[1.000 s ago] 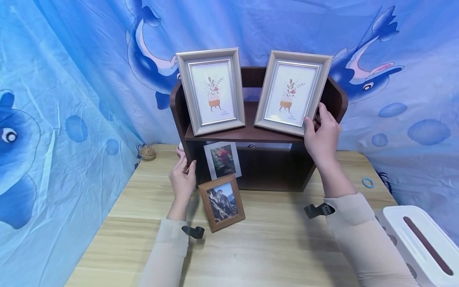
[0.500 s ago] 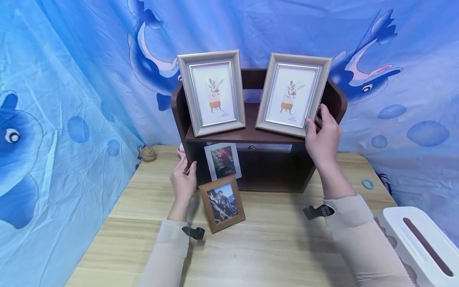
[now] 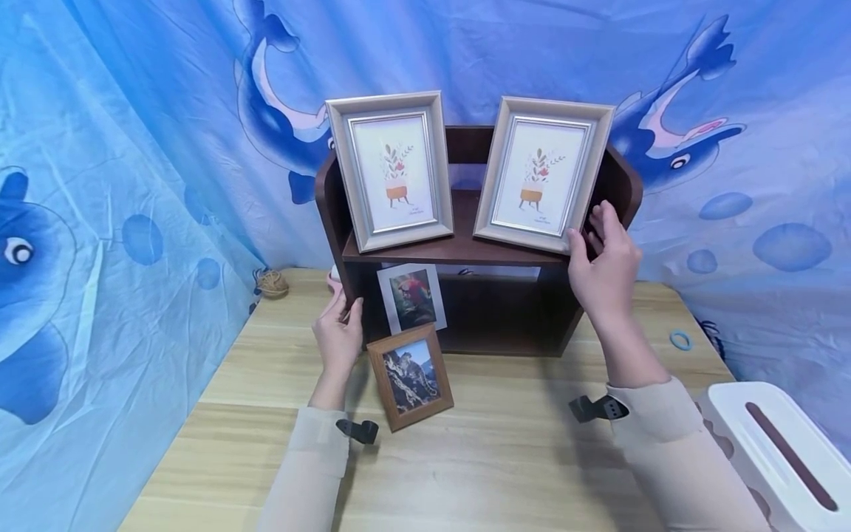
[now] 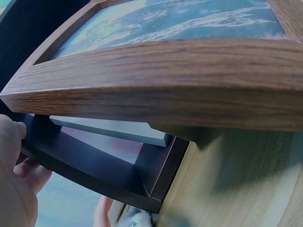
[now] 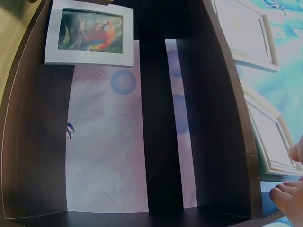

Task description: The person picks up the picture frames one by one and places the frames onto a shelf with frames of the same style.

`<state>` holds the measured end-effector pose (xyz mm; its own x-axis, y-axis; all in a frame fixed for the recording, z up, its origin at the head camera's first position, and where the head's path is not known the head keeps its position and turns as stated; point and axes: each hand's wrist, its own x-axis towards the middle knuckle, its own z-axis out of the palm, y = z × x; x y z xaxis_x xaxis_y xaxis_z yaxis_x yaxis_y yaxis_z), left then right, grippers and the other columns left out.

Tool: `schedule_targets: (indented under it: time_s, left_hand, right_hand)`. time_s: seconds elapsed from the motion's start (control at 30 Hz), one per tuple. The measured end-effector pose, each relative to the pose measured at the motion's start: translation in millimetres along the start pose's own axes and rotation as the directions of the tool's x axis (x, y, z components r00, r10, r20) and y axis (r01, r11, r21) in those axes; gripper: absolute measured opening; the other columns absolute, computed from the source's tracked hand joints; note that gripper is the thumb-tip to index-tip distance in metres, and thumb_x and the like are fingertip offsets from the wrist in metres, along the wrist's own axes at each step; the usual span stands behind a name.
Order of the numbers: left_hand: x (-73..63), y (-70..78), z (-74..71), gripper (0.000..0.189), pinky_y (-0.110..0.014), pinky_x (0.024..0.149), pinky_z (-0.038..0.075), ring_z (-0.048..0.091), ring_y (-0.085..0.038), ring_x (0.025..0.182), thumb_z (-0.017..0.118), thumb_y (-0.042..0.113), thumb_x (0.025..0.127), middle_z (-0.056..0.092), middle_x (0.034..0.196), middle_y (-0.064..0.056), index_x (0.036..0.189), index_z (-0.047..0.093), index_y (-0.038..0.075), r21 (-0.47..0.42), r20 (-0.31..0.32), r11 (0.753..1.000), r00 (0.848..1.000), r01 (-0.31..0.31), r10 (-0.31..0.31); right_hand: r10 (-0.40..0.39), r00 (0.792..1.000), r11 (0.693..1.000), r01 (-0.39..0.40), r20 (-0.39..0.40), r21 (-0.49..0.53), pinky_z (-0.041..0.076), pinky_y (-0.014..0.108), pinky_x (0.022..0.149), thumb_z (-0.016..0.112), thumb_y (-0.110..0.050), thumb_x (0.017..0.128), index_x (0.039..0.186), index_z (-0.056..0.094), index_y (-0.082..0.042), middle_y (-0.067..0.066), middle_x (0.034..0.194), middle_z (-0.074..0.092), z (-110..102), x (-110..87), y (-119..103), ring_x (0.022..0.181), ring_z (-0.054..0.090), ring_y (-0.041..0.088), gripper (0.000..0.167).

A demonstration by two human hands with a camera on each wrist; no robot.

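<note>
A dark brown two-tier shelf [image 3: 505, 318] stands on the table. My left hand [image 3: 337, 332] grips the edge of its left side panel; in the left wrist view, the thumb and fingers [image 4: 38, 177] lie on either side of the board. On the upper tier lean two silver-beige picture frames, a left one [image 3: 342, 177] and a right one [image 3: 487, 185]. Beside the right frame's lower corner is my right hand [image 3: 606, 277], fingers loosely bent and thumb by the corner; contact is hard to tell. A white parrot picture frame [image 5: 128, 35] stands on the lower tier.
A wooden leopard picture frame [image 3: 442, 366] stands on the table before the shelf's left part. A white lidded box [image 3: 764, 421] sits at the right, near a blue ring [image 3: 681, 340]. A twine ball [image 3: 272, 284] lies back left. A blue curtain [image 3: 166, 111] hangs behind.
My right hand has loosened from the right silver-beige frame and shifted slightly right and down. The left hand and all the frames stay in place.
</note>
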<state>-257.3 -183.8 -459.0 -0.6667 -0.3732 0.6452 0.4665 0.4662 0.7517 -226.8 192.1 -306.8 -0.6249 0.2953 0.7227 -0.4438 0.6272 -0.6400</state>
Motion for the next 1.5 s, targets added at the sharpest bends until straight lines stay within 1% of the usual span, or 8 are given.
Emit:
schedule_targets:
  time_s: [0.17,0.37,0.43,0.7,1.0,1.13,1.3,1.5]
  left_hand:
    - [0.3,-0.7,0.2,0.032,-0.013,0.073,0.057,0.072,-0.037,0.096,0.073,0.001,0.092,0.064,0.128,-0.018,0.123,0.072,0.003,0.007,-0.006,1.0,1.0,-0.008,0.008]
    - [0.9,1.0,0.4,0.033,-0.013,0.074,0.057,0.072,-0.036,0.098,0.073,-0.001,0.091,0.064,0.13,-0.017,0.123,0.071,0.003,0.004,-0.004,1.0,1.0,-0.007,0.007]
    - [1.0,1.4,0.7,0.033,-0.013,0.075,0.057,0.072,-0.035,0.099,0.073,-0.001,0.091,0.064,0.13,-0.017,0.124,0.071,0.003,-0.004,-0.002,1.0,1.0,-0.006,0.006]
    - [-0.3,0.8,0.1,0.033,-0.011,0.075,0.056,0.071,-0.036,0.1,0.072,0.0,0.092,0.063,0.132,-0.016,0.125,0.07,0.003,-0.014,0.014,1.0,1.0,0.007,-0.006]
    - [0.8,1.8,-0.3,0.032,-0.01,0.075,0.055,0.071,-0.035,0.1,0.072,0.002,0.093,0.064,0.13,-0.016,0.124,0.071,0.004,-0.008,0.019,1.0,1.0,0.012,-0.011]
    - [1.3,1.9,0.4,0.031,-0.009,0.076,0.055,0.072,-0.034,0.099,0.072,0.003,0.093,0.065,0.128,-0.017,0.124,0.072,0.004,0.001,0.019,1.0,1.0,0.02,-0.02]
    - [1.5,3.2,0.9,0.03,-0.01,0.077,0.056,0.072,-0.034,0.099,0.072,0.003,0.093,0.066,0.127,-0.019,0.123,0.072,0.003,-0.011,0.02,1.0,0.999,0.028,-0.028]
    - [2.3,1.3,1.4,0.03,-0.013,0.077,0.057,0.072,-0.036,0.098,0.072,0.0,0.092,0.066,0.125,-0.02,0.121,0.072,0.0,-0.047,0.017,0.998,0.999,0.031,-0.03]
  right_hand:
    - [0.03,0.999,0.998,-0.029,-0.017,0.049,0.055,0.023,0.097,0.069,-0.008,0.095,0.132,0.062,0.004,0.015,0.124,0.07,-11.2,-5.2,-0.9,0.113,0.069,0.024,0.039]
    - [0.048,0.997,0.993,-0.041,-0.062,0.109,0.057,0.014,0.086,0.069,-0.011,0.096,0.123,0.069,0.001,0.013,0.111,0.075,-20.7,-11.1,4.1,0.094,0.069,-0.004,0.029]
    - [0.042,0.997,0.991,-0.032,-0.066,0.134,0.057,0.013,0.084,0.07,-0.01,0.095,0.122,0.069,0.001,0.014,0.109,0.075,-23.3,-13.1,7.4,0.091,0.067,-0.007,0.029]
    - [-0.003,0.995,0.981,0.021,-0.095,0.194,0.057,0.011,0.079,0.07,-0.005,0.094,0.119,0.069,0.005,0.011,0.101,0.077,-30.5,-22.9,24.0,0.088,0.071,-0.001,0.027]
    - [0.021,0.993,0.979,0.003,-0.118,0.205,0.056,0.008,0.073,0.069,-0.002,0.094,0.109,0.071,0.01,-0.001,0.094,0.077,-35.0,-36.0,45.7,0.083,0.071,-0.002,0.02]
    - [0.096,0.99,0.969,-0.068,-0.107,0.237,0.055,0.008,0.07,0.068,-0.003,0.095,0.106,0.072,0.011,-0.01,0.087,0.075,-35.9,-45.1,58.1,0.079,0.071,0.0,0.018]
    - [0.173,0.979,0.969,-0.151,-0.104,0.194,0.052,0.006,0.064,0.066,-0.003,0.096,0.103,0.072,0.01,-0.023,0.082,0.069,-33.9,-59.0,74.9,0.074,0.067,-0.004,0.016]
    - [0.228,0.969,0.959,-0.207,-0.094,0.195,0.049,0.005,0.064,0.067,0.0,0.094,0.106,0.068,0.014,-0.015,0.084,0.072,-29.3,-70.5,65.7,0.076,0.063,-0.008,0.019]
